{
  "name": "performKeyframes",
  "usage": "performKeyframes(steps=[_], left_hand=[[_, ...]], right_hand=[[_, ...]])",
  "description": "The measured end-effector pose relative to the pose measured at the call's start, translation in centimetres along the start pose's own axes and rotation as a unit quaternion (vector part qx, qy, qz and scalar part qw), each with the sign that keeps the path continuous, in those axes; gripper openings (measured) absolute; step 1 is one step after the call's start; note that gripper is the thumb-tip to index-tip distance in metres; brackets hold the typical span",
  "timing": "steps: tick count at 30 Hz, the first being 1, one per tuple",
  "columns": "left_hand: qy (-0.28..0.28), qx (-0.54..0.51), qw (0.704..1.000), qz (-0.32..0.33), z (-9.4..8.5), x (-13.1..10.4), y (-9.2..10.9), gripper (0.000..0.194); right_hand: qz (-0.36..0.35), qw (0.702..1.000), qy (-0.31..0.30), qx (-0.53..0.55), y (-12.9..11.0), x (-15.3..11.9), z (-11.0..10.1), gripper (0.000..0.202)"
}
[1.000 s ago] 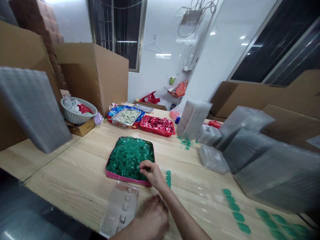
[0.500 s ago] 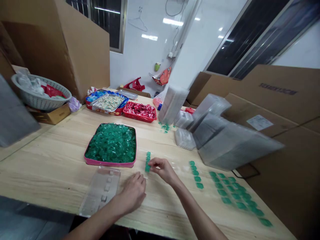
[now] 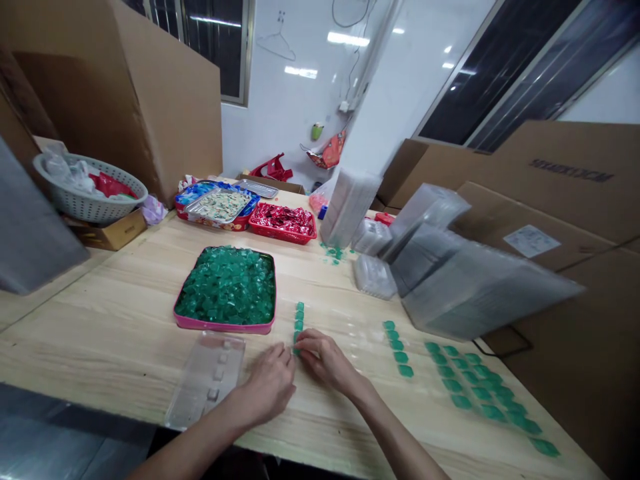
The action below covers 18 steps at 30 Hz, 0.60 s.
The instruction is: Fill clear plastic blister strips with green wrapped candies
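A short column of small green translucent squares [image 3: 299, 317] lies on the table in front of me. At its near end my right hand [image 3: 325, 360] is closed in a pinch, with a bit of green showing at the fingertips. My left hand [image 3: 273, 380] rests just left of there, fingers curled and pressed together, tips almost meeting those of the right; what they hold, if anything, is hidden. Left of that hand lies a clear plastic plate [image 3: 203, 383] with a line of small raised blocks. Behind it stands a pink-rimmed tin [image 3: 227, 328] heaped with green squares.
More green squares stand in rows on the right, in one column [image 3: 397, 345] and a larger group [image 3: 483, 393]. Stacks of clear plastic trays [image 3: 450, 287] lean at the back right. A red tray [image 3: 285, 235] of shiny red pieces and a perforated basket [image 3: 93, 200] sit farther back.
My right hand has moved slightly toward me, down the green column to its near end beside the left fingertips. The left hand has stayed nearly in place. The view has shifted a little.
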<state>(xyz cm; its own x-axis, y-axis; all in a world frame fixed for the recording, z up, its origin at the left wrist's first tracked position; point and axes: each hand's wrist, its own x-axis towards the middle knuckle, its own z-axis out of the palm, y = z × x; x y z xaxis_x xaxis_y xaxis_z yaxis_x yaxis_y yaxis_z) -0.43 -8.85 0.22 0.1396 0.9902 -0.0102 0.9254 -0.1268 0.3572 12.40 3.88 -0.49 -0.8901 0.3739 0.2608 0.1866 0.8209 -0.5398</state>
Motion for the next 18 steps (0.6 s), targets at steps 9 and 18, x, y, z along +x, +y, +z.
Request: performKeyframes(steps=[9,18], left_hand=[[0.019,-0.022,0.999,-0.016,0.9,0.3,-0.5,0.037],[-0.032,0.024,0.999,-0.037,-0.2,0.7,0.4,0.028]], right_hand=[[0.045,0.998,0.03,-0.033,-0.5,-0.6,0.9,0.026],[0.209,0.97,0.125,-0.01,0.3,1.2,-0.6,0.01]])
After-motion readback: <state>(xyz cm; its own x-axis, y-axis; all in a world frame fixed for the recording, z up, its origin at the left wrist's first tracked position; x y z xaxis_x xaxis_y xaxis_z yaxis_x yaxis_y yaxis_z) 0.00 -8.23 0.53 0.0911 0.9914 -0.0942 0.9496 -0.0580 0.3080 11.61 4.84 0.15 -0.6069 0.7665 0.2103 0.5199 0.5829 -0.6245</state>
